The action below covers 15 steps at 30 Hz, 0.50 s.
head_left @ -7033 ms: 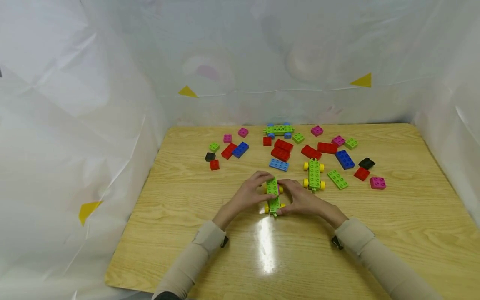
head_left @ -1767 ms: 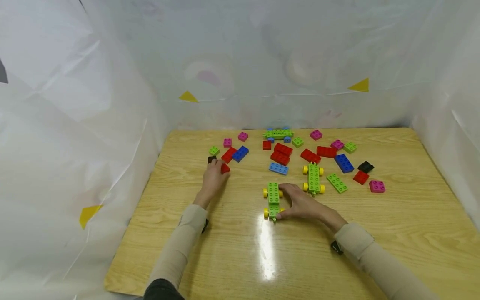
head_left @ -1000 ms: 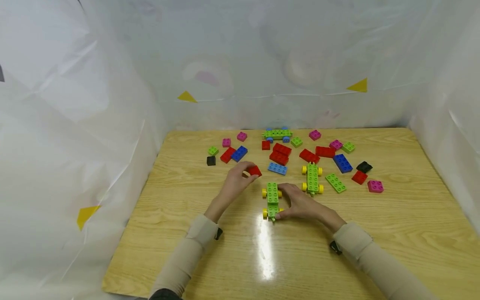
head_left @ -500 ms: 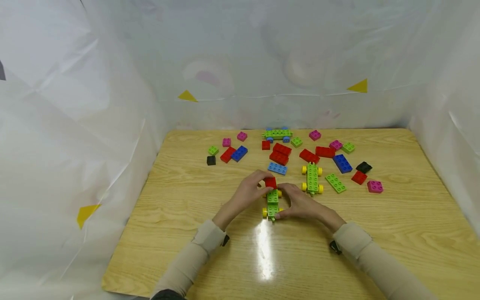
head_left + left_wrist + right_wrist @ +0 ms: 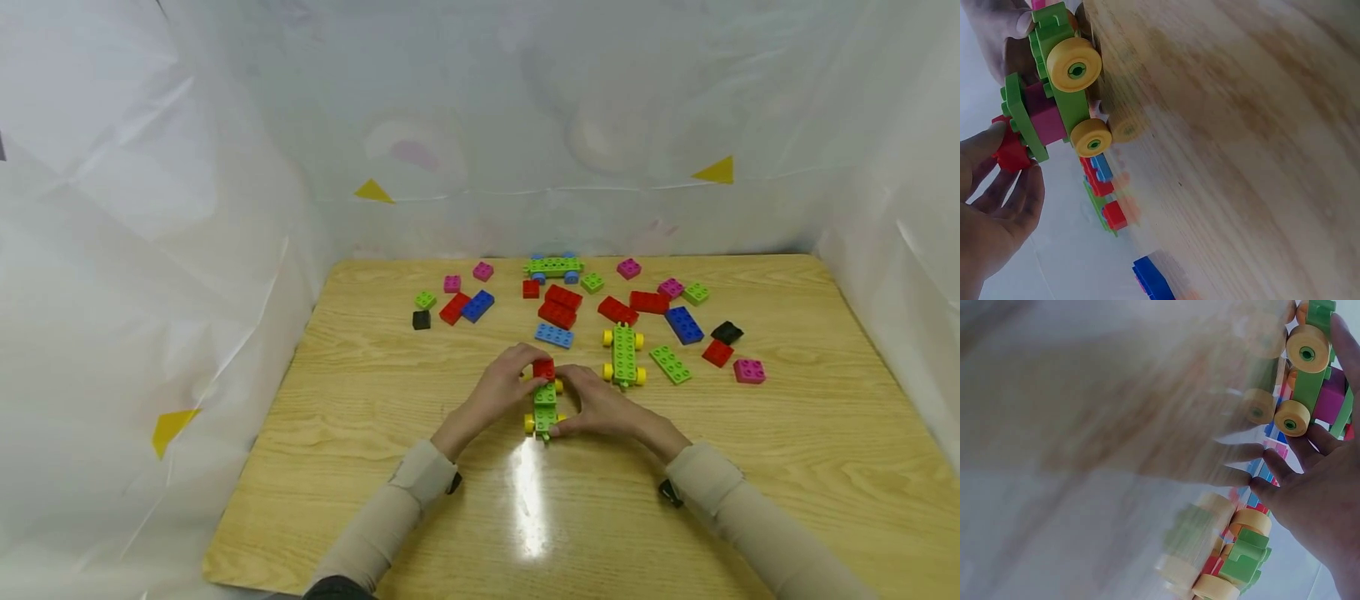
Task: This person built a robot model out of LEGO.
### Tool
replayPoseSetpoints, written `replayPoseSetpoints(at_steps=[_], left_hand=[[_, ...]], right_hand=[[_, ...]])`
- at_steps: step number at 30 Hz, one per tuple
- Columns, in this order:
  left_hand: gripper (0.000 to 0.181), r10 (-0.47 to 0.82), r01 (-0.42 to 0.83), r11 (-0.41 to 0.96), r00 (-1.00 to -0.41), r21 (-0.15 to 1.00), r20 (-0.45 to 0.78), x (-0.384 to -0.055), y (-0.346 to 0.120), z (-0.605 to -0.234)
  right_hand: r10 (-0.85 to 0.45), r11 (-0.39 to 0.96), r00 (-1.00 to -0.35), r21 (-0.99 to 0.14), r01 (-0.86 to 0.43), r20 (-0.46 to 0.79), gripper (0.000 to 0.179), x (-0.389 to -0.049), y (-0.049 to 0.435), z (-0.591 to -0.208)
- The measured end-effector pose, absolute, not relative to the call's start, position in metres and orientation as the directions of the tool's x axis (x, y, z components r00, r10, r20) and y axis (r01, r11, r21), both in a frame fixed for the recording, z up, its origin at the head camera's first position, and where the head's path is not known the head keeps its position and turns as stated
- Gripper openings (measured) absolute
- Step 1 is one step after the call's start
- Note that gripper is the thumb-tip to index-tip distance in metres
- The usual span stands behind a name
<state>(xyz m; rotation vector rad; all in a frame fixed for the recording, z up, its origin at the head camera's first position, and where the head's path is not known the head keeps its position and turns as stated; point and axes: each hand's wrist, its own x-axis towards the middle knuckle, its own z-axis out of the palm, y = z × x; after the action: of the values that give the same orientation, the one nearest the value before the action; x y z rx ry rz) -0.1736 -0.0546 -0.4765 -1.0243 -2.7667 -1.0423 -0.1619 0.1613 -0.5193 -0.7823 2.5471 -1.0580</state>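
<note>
My left hand [image 5: 497,387] pinches a red toy brick [image 5: 543,369] between thumb and fingers, at the far end of a green plate [image 5: 1021,119]. Under that plate sits a magenta brick [image 5: 1046,112], mounted on a green toy car base [image 5: 546,423] with yellow wheels. In the left wrist view, the red brick meets the plate's studs; whether it is fully pressed down I cannot tell. My right hand [image 5: 600,402] holds the car base from the right, thumb at its near end and fingers by the far wheel.
A second yellow-wheeled green base [image 5: 624,354] stands right of my right hand. A blue-wheeled base [image 5: 553,267] is at the back. Loose bricks lie across the table's far half, including a light blue one [image 5: 554,336], a black one [image 5: 422,320] and a green plate [image 5: 670,364].
My left hand has left the car, picked up the red brick from the left, and brought it right onto the green plate. My right hand has stayed at the car base.
</note>
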Motion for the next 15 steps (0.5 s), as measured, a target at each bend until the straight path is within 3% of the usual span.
replayPoseSetpoints(at_steps=[15], left_hand=[[0.031,0.588,0.603,0.613,-0.78,0.51,0.216,-0.176,-0.0531,-0.4778]], right_hand=[[-0.573,0.585,-0.819,-0.717,-0.379,-0.035,0.094,-0.1622,0.1607,-0.5187]])
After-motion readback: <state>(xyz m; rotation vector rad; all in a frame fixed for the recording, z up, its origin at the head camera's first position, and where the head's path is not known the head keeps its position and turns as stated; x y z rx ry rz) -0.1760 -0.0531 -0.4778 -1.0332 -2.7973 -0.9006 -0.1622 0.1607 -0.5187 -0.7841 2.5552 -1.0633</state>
